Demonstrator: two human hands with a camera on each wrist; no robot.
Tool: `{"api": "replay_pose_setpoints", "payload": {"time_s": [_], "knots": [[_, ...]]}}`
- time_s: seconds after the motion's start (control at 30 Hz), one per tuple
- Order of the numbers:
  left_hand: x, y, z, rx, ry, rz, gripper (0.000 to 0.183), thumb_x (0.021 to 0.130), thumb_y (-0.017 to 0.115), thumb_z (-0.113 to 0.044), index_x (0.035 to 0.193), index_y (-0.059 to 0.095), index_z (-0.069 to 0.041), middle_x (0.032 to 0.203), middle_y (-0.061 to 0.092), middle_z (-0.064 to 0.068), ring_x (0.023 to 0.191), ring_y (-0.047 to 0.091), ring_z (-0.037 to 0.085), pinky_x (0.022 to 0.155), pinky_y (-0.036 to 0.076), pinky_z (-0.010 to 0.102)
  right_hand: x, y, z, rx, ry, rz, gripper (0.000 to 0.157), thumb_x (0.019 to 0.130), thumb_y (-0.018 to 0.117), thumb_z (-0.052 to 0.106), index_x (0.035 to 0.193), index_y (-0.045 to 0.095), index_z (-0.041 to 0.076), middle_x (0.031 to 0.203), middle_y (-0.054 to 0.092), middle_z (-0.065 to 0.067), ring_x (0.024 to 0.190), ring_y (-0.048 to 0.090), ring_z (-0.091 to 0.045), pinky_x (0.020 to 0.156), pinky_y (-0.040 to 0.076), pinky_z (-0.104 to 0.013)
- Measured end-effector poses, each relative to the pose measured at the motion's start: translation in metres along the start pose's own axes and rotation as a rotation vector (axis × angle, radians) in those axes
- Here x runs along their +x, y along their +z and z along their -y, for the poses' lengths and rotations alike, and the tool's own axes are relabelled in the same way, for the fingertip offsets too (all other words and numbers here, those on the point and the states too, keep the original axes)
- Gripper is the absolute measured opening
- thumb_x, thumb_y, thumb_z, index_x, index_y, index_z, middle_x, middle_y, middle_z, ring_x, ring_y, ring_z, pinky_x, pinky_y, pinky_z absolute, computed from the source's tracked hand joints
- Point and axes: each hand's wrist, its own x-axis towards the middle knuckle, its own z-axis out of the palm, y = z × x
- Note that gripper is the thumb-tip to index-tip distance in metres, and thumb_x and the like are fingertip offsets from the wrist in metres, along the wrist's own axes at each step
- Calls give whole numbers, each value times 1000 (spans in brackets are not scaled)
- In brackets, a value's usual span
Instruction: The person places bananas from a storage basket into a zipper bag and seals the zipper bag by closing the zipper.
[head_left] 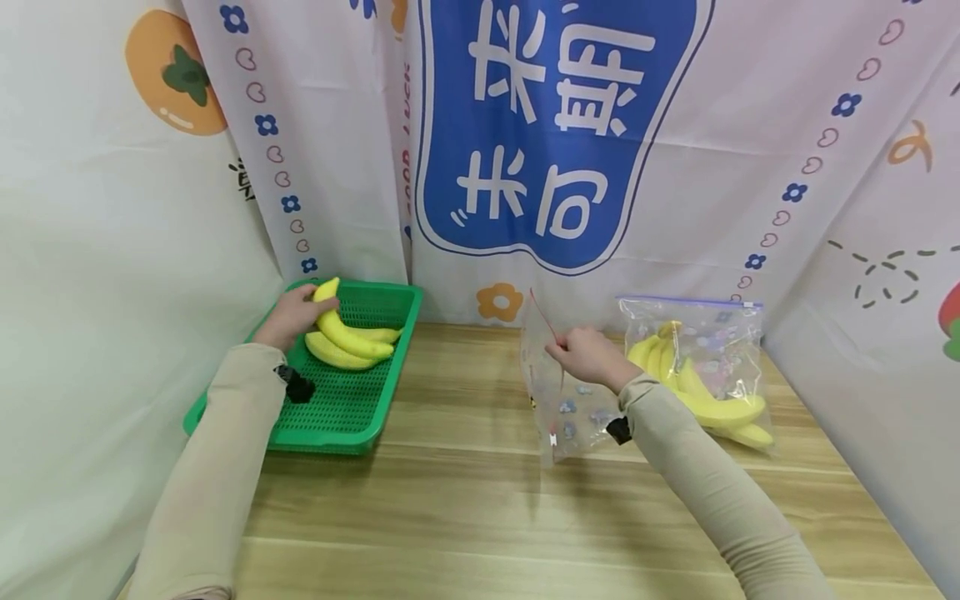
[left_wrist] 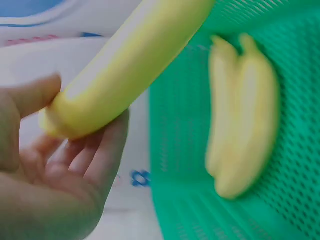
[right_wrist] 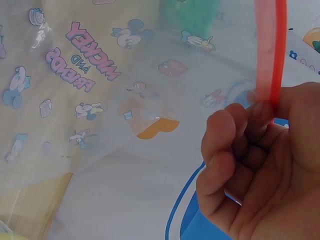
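Head: left hand (head_left: 288,318) grips banana (head_left: 341,332) over green basket (head_left: 330,412) holding two bananas (head_left: 336,357); right hand (head_left: 594,358) pinches red-zip bag (head_left: 536,367) near purple-zip bag (head_left: 722,367) of bananas, on worktop (head_left: 450,508) | Left wrist: fingers round banana's end | Right wrist: red zip pinched, fingers curled

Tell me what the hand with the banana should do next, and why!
I'd guess the left hand should carry its banana toward the red-edged bag. The right hand is pinching that bag's red edge, and the blue-topped bag nearby has bananas inside. Two other bananas lie in the green basket.
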Motion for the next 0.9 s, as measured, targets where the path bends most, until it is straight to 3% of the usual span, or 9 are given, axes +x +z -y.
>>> {"api": "replay_pose_setpoints", "payload": {"time_s": [0.1,0.2,0.43,0.7,0.9], "knots": [[-11,-1,-15,-88,15,-91,66,85,52,-43,134,30,-3,114,45,15,83,52,14,74,47,31,1,0,1,8,-3,-1,43,90,44,30,50,40,15,44,34,6,39,33,-9,41,30,-25],[-21,8,-33,-175,42,-108,61,85,53,-41,132,34,-6,116,47,16,85,54,13,73,47,29,2,-1,0,27,-4,1,43,90,45,29,50,40,15,43,37,5,38,36,-10,40,31,-25],[-34,54,-68,-288,83,-36,52,84,58,-35,124,42,-5,109,53,16,87,57,17,76,47,32,5,0,-7,153,43,60,44,92,42,34,52,43,13,45,47,0,43,54,-17,45,42,-28],[-48,113,-97,-311,87,19,43,84,59,-29,118,47,-6,103,58,14,89,57,22,71,48,32,9,3,-8,248,72,113,44,92,42,32,56,53,9,49,55,-5,45,53,-19,48,41,-29],[-54,141,-109,-311,102,68,40,84,60,-24,116,47,-5,104,57,16,87,57,22,71,49,31,10,5,-7,418,129,176,44,92,43,31,59,55,5,53,55,-8,47,54,-18,54,49,-38]]}}
